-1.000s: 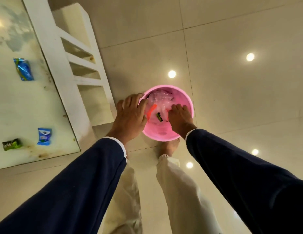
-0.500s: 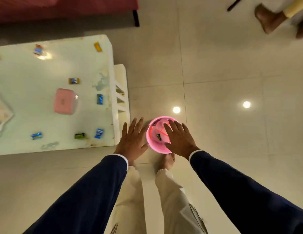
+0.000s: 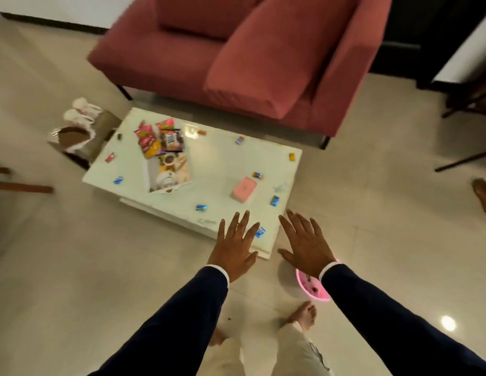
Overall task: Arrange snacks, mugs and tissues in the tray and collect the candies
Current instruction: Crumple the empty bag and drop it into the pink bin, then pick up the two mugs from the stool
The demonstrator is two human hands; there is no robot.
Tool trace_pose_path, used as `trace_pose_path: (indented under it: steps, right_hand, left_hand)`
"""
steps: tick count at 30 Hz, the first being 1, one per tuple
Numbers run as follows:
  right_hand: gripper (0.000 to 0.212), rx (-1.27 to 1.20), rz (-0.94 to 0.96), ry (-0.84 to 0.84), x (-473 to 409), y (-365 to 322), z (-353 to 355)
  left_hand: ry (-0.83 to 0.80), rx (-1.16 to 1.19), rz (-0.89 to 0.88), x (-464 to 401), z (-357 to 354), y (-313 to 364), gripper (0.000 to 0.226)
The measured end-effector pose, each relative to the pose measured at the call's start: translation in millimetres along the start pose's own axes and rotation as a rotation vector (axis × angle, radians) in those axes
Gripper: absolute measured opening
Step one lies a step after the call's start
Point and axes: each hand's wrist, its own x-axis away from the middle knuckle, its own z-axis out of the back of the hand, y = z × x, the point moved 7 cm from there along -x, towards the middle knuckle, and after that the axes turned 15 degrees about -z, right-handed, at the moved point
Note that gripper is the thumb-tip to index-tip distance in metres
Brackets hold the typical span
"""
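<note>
Both hands, left (image 3: 233,246) and right (image 3: 307,244), hovered palm-down with fingers spread, empty, a blue candy (image 3: 260,232) between them on the surface (image 3: 223,161).

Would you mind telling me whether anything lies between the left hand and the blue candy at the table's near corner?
Nothing visible does. The left hand is open beside the blue candy, which lies uncovered on the white table; the pink box sits farther back.

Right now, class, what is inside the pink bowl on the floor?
The pink bowl shows a few small dark scraps inside; the right hand and sleeve cover the rest.
</note>
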Motion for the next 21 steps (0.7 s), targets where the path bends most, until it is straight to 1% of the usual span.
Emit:
trace_pose_path:
  steps: [4,8,11,14,16,21]
  right_hand:
    - [0.089,0.072,0.125,0.102,-6.3,-99.1,37.2]
    - [0.088,0.08,0.192,0.183,-11.9,-203.9,64.8]
    - [0.088,0.097,0.267,0.212,-15.8,-281.5,77.1]
    - [0.088,0.103,0.318,0.218,-22.6,-342.9,86.5]
    - [0.087,0.106,0.352,0.222,-31.1,-379.4,90.8]
    - [0.088,0.106,0.415,0.198,-70.6,-454.3,92.5]
  left_hand:
    - [0.13,0.001,0.075,76.8,25.0,-67.8,0.076]
    - [0.214,-0.044,0.158,155.1,40.2,-145.5,0.08]
    - [0.246,-0.056,0.219,208.9,49.5,-201.7,0.079]
    - [0.272,-0.054,0.263,247.8,57.4,-244.4,0.078]
    - [0.285,-0.058,0.292,265.7,60.7,-270.7,0.077]
    - [0.252,-0.044,0.377,286.3,53.7,-338.6,0.076]
